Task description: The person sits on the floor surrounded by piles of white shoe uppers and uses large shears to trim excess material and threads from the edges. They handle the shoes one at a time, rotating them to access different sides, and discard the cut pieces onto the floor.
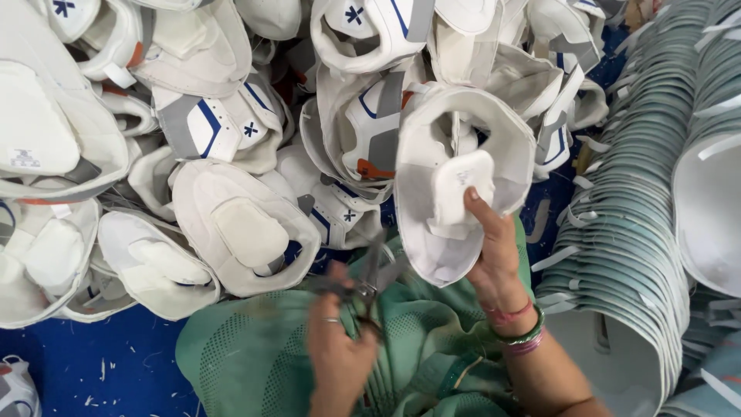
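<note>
My right hand (494, 255), with bangles at the wrist, grips a white curved padded guard (421, 224) by its lower edge, thumb pressed on the small inner pad (461, 185). The guard is held up over my lap with its inner side facing me. My left hand (338, 347), a ring on one finger, is closed around the handles of dark metal scissors (369, 279). The scissor blades point up toward the guard's lower left edge, close to it.
A big heap of similar white padded guards (231, 224) with blue and orange trim covers the blue floor (69, 363) ahead and to the left. A tall nested stack of pale green curved shells (633, 216) lies at the right. Green cloth (255, 355) covers my lap.
</note>
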